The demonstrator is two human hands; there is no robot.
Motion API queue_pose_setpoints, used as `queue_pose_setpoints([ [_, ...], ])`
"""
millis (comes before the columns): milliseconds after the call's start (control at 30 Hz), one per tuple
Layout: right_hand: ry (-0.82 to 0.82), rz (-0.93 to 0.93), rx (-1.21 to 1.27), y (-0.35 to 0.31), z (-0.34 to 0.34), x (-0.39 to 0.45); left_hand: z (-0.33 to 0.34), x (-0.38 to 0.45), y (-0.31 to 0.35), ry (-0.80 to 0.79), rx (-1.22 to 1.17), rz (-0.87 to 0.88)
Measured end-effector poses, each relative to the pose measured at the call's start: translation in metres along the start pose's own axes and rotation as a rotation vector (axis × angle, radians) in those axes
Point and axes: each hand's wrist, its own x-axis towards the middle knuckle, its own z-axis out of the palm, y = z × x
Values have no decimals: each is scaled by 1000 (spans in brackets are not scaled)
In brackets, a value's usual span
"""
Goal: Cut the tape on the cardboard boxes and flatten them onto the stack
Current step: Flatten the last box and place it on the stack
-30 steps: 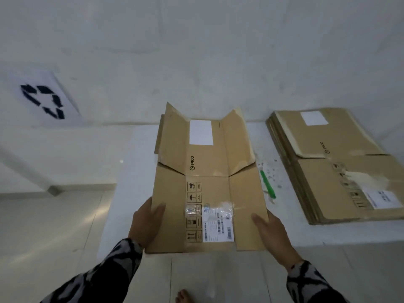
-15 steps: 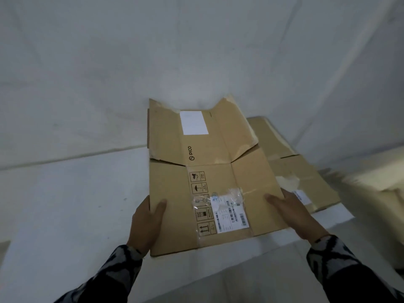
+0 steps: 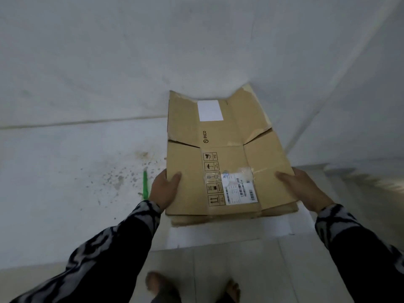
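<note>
Two hands (image 3: 162, 190) (image 3: 305, 189); one flattened box (image 3: 227, 149); one stack (image 3: 218, 218)

1. You have carried the flattened box (image 3: 227, 154) rightward; it now lies over the stack (image 3: 282, 209), which shows only at its near edge.
2. The green cutter (image 3: 145, 182), once right of the box, now sits left of your left hand (image 3: 164, 189).

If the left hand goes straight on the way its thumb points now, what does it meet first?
The left hand grips the flattened box by its left edge, with the thumb pointing right across the top. Going on, it would probably slide over bare cardboard to the printed handling symbols.
</note>
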Motion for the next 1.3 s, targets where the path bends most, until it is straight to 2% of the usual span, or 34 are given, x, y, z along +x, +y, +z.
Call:
queue_pose_setpoints([
  [100, -27, 1, -39, 9, -12, 18, 24, 0, -3, 9, 57, -98],
  [200, 22, -35, -125, 25, -14, 28, 36, -6, -11, 75, 69, -179],
  [267, 66, -51, -179, 35, -15, 30, 39, -6, -19, 86, 125, -180],
  [467, 7, -23, -242, 54, -12, 27, 42, -2, -23, 90, 245, -175],
  [567, 72, -14, -269, 56, -8, 31, 44, -1, -24, 88, 279, -189],
  [667, 84, 12, -249, 55, -7, 38, 38, 6, -28, 66, 350, -239],
  [767, -8, 158, -115, 50, -9, 46, 31, 13, -34, -1, 426, -322],
  [867, -121, 267, -75, 59, -11, 57, 37, 7, -31, -72, 268, -289],
  [1000, -177, 251, -32, 65, -2, 60, 45, 3, -34, -75, 210, -249],
  [1100, -195, 237, 26, 64, 3, 61, 45, 7, -38, -92, 149, -319],
  [1233, -234, 322, 65, 59, 0, 63, 40, 23, -45, -85, -62, -449],
  [1300, -238, 345, 83, 61, 0, 67, 39, 30, -44, -82, -76, -489],
])
